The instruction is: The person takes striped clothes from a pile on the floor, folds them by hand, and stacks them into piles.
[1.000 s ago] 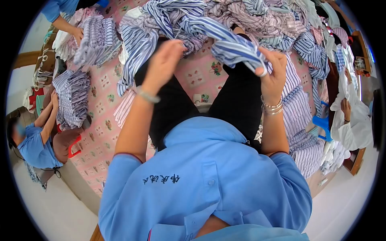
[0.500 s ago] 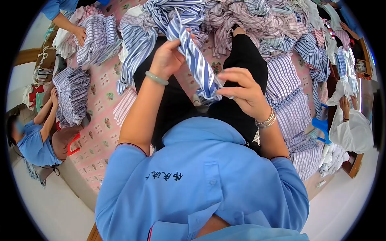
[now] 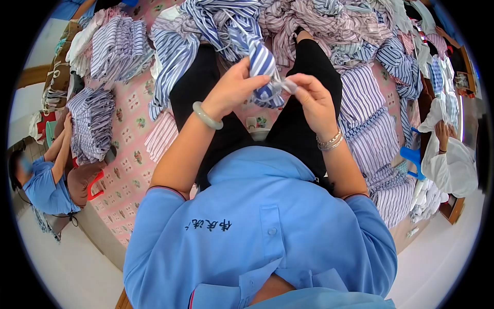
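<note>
Your left hand (image 3: 230, 88) grips that bundled blue-striped cloth (image 3: 263, 63), your right hand (image 3: 315, 103) pinches a whitish strip (image 3: 289, 86) beside it, between black trouser legs (image 3: 318, 77)!

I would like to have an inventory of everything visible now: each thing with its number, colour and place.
Striped cloth: one, blue and white, between the hands
Pale strip: one, whitish, at right fingertips
Loose heap: one, mixed stripes, top
Folded stacks: two large, bluish stripes, left
Folded pile: several layers, striped, right
Patterned covering: one, pink, beneath
Red seat: one, far left
Blue stool: one, right
Co-worker: one, blue top, left
White cloth: one, far right
Small edge items: uncountable
Bangle: one, pale green, left wrist
Left hand: one, centre
Right hand: one, centre-right
</note>
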Demonstrator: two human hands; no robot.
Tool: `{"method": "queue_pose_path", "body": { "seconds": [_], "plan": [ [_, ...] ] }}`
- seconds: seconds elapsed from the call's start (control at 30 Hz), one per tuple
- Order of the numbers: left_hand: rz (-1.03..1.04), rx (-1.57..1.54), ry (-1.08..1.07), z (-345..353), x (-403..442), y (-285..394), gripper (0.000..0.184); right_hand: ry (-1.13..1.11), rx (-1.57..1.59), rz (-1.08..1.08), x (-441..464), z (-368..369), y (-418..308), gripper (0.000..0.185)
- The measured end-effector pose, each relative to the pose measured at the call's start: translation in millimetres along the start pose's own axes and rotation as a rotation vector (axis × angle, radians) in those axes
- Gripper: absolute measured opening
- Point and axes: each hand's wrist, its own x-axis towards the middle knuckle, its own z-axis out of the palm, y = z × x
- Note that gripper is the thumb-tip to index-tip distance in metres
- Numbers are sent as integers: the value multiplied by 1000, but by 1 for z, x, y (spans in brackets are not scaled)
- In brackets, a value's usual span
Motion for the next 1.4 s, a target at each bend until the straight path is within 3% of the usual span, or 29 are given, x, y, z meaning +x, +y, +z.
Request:
{"method": "queue_pose_path", "body": {
  "seconds": [0.07,0.1,0.13,0.2,0.23,0.37,0.47,0.53,0.67,0.8,0.87,0.93,1.0,1.07,1.17,1.23,1.33,1.37,1.4],
  "plan": [
    [88,-24,17,-5,-3,-3,31,201,257,70,6,-4,5,27],
    [56,-170,34,-4,-6,-3,32,265,240,134,9,-3,4,31],
    [57,-169,36,-4,-8,-3,32,263,242,134,9,-2,7,31],
    [55,-372,78,-4,-8,-7,34,63,60,328,10,4,14,34],
    [48,-355,77,-5,-7,-10,33,-24,4,349,9,10,19,33],
    [99,-191,102,4,-10,-5,28,37,-97,282,14,8,35,22],
    [98,19,191,-12,-11,-7,28,173,22,200,17,0,49,17],
    [130,-412,160,-17,-13,-3,30,151,-230,333,13,-12,71,11],
    [170,-782,155,3,-20,13,34,105,-501,461,18,-11,125,14],
    [216,-605,74,3,-37,35,44,133,-590,652,32,-19,155,16],
    [195,-668,-82,-21,-57,46,50,212,-753,703,44,-32,155,20],
    [205,-826,-145,-29,-87,83,59,212,-1070,499,57,-59,168,26],
    [287,-885,-200,-58,-117,96,66,257,-1198,485,71,-76,151,25],
    [312,-784,-94,-72,-143,97,63,379,-1188,400,85,-91,129,24],
    [178,-103,243,-65,-163,83,53,716,-1242,54,106,-128,112,24],
    [85,56,151,-51,-158,64,49,797,-1248,-200,111,-126,97,27],
    [-137,229,-28,-21,-126,18,23,311,-626,369,118,-91,105,54],
    [55,566,-165,1,-110,11,22,210,-284,641,112,-49,85,62],
    [113,725,-317,18,-97,-5,21,104,-63,746,106,-24,86,69]
  ]
}}
